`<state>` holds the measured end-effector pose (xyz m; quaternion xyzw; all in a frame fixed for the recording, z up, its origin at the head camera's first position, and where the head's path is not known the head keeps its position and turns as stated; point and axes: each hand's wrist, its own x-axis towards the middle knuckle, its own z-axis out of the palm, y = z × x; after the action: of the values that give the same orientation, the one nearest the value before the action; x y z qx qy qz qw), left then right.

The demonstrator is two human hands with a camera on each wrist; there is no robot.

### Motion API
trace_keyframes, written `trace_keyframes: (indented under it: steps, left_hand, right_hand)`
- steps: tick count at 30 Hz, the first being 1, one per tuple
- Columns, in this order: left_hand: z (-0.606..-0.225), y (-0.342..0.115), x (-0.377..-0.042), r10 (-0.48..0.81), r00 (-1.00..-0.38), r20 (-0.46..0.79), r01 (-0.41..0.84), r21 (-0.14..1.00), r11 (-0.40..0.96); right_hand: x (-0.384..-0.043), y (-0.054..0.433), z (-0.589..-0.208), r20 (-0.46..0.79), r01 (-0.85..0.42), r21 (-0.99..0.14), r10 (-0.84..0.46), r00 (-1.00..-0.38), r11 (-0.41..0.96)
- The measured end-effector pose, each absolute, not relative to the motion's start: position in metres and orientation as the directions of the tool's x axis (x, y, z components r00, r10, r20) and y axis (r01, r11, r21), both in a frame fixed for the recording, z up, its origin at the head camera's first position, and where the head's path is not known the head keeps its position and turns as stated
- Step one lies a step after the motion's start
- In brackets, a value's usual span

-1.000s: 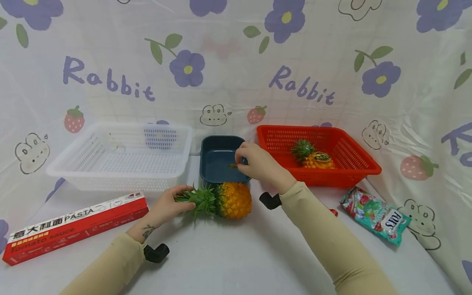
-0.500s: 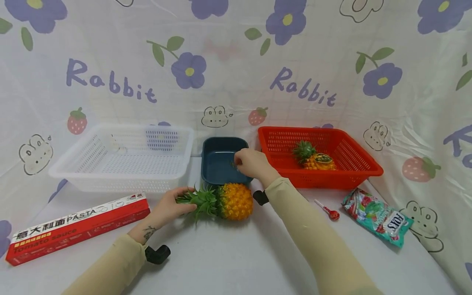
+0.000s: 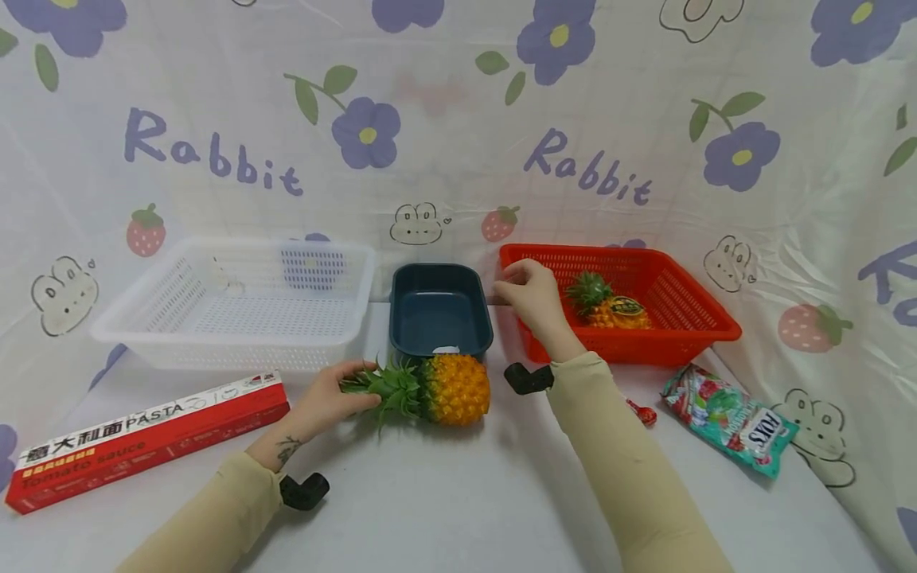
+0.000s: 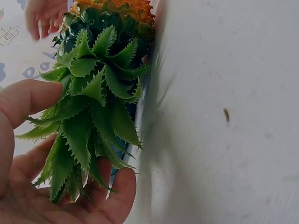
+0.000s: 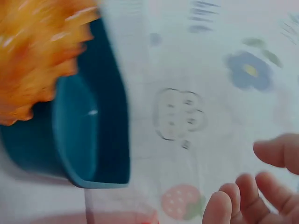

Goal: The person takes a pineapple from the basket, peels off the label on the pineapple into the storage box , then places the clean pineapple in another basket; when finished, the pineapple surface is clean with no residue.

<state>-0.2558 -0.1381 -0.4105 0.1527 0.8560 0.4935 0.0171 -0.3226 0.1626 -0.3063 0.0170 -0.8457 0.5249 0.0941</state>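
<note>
Pineapple (image 3: 458,390): laid on its side along the near edge of the blue dish (image 3: 440,314), crown to the left. The crown is gripped loosely between curled fingers and thumb of the left hand (image 3: 337,402). The right hand (image 3: 533,296) is held half open at the left edge of the red basket (image 3: 587,348), with nothing grasped. Work is judged partly complete: a second pineapple (image 3: 618,312) is seated in that basket; the gripped one is not yet contained. The desk (image 3: 415,509) is covered in white; a pasta box (image 3: 146,442) is placed toward its left edge, a snack bag (image 3: 731,418) at its right. A rabbit-printed curtain (image 3: 444,175) is hung behind.
</note>
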Motion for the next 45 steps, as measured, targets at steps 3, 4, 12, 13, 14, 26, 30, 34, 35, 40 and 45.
trace_keyframes:
  steps: [3,4,12,13,14,26,30,34,35,40,45]
  left_hand:
    - [-0.411,-0.139,-0.257,0.284,-0.950,0.132,0.256,0.850,0.460]
    - [-0.411,-0.139,-0.257,0.286,-0.949,0.132,0.257,0.851,0.458]
    - [-0.410,-0.139,-0.256,0.282,-0.953,0.114,0.241,0.849,0.470]
    - [-0.410,-0.138,-0.255,0.280,-0.954,0.112,0.238,0.849,0.472]
    - [-0.410,-0.138,-0.255,0.279,-0.954,0.110,0.236,0.849,0.473]
    - [-0.408,-0.138,-0.253,0.280,-0.955,0.101,0.231,0.844,0.484]
    - [-0.408,-0.138,-0.253,0.291,-0.951,0.109,0.242,0.846,0.475]
    - [-0.410,-0.139,-0.254,0.292,-0.951,0.105,0.240,0.846,0.476]
    - [-0.410,-0.138,-0.254,0.291,-0.951,0.104,0.238,0.847,0.475]
    - [-0.410,-0.138,-0.255,0.292,-0.950,0.108,0.242,0.847,0.474]
    - [-0.408,-0.138,-0.254,0.291,-0.951,0.103,0.239,0.841,0.485]
  right_hand:
    - [-0.315,0.185,-0.302,0.083,-0.045,-0.979,0.190,-0.978,0.197]
    - [-0.313,0.192,-0.301,0.053,-0.027,-0.993,0.226,-0.973,0.116]
    - [-0.289,0.248,-0.306,-0.138,-0.036,-0.909,0.380,-0.915,-0.415]
    - [-0.286,0.254,-0.307,-0.160,-0.045,-0.885,0.394,-0.905,-0.463]
    - [-0.284,0.260,-0.308,-0.184,-0.059,-0.860,0.414,-0.891,-0.507]
    - [-0.278,0.295,-0.341,-0.546,-0.091,-0.603,0.493,-0.678,-0.793]
    - [-0.284,0.302,-0.350,-0.604,-0.074,-0.450,0.365,-0.708,-0.890]
    - [-0.290,0.309,-0.357,-0.572,-0.081,-0.357,0.287,-0.768,-0.931]
    - [-0.291,0.310,-0.359,-0.557,-0.087,-0.357,0.286,-0.779,-0.930]
    - [-0.295,0.314,-0.365,-0.472,-0.130,-0.479,0.379,-0.796,-0.868]
    - [-0.297,0.314,-0.366,-0.438,-0.148,-0.568,0.450,-0.778,-0.809]
